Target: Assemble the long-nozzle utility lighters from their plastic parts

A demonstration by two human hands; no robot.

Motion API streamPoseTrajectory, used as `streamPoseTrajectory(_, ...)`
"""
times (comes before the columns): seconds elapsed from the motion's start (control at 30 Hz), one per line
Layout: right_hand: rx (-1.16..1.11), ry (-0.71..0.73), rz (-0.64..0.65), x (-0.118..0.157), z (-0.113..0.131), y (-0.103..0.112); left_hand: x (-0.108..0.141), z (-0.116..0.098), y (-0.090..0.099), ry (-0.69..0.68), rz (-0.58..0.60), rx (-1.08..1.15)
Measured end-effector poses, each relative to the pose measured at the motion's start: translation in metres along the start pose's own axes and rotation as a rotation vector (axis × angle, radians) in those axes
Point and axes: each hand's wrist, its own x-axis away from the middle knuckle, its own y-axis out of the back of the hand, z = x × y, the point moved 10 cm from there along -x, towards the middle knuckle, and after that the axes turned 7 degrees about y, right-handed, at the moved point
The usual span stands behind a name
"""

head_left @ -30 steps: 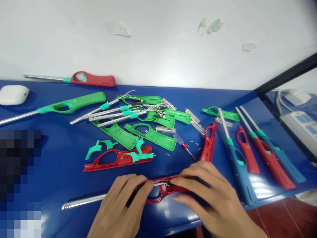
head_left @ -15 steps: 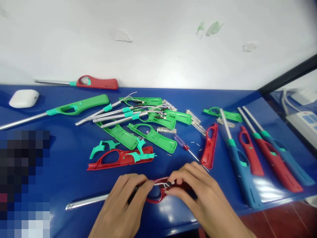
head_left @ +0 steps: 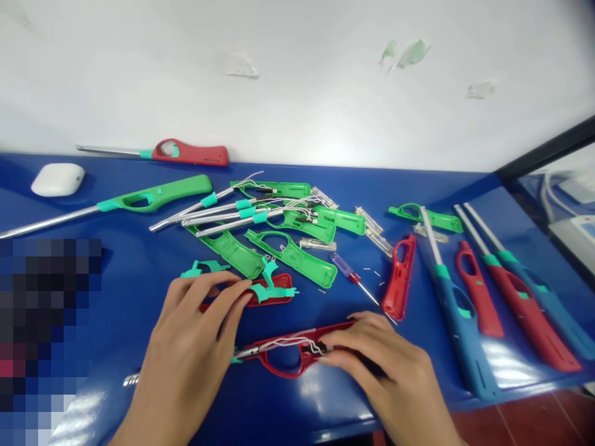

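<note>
My right hand (head_left: pixel 385 365) pinches a small black igniter (head_left: pixel 312 349) with white wires, inside an opened red lighter shell (head_left: pixel 283 373). A metal tube with a teal collar (head_left: pixel 237 356) lies at the shell's left end, partly covered by my left hand (head_left: pixel 195 341). The left hand is raised over the tube, thumb and index apart. Its fingertips are at the edge of a teal plastic piece (head_left: pixel 259 292); whether they touch it cannot be made out. That piece rests on another red half shell (head_left: pixel 281 283), its left part hidden by the hand.
Green half shells (head_left: pixel 302 260), metal tubes (head_left: pixel 218 217) with wires and clear fuel tanks (head_left: pixel 318 244) lie behind. A screwdriver (head_left: pixel 344 266) is beside a red half shell (head_left: pixel 400 279). Blue and red lighters (head_left: pixel 465 334) are at the right, a white case (head_left: pixel 58 179) at far left.
My left hand has let go of the tube and moved up and left to the teal pieces. My right hand stays at the igniter. The view has shifted slightly.
</note>
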Motion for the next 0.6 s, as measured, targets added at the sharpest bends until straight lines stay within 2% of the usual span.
streamPoseTrajectory(0.1,-0.016,0.013,0.022,0.003,-0.001,-0.003,0.004,0.003,0.007,0.025,-0.022,0.023)
streamPoseTrajectory(0.2,-0.039,-0.015,0.043,0.004,-0.003,-0.007,0.017,0.002,0.018,0.067,-0.008,0.137)
streamPoseTrajectory(0.3,-0.063,-0.057,0.028,0.006,-0.006,-0.008,0.032,-0.016,0.019,-0.042,0.058,0.259)
streamPoseTrajectory(0.37,-0.066,-0.071,0.012,0.007,-0.007,-0.009,0.038,-0.020,0.019,-0.060,0.036,0.265)
streamPoseTrajectory(0.43,-0.067,-0.079,0.008,0.008,-0.007,-0.010,0.038,-0.007,0.020,0.054,-0.005,0.259)
streamPoseTrajectory(0.53,-0.072,-0.085,0.005,0.009,-0.007,-0.011,0.039,0.024,0.021,0.315,-0.019,0.276)
streamPoseTrajectory(0.6,-0.076,-0.090,0.002,0.010,-0.008,-0.011,0.039,0.031,0.023,0.363,-0.009,0.302)
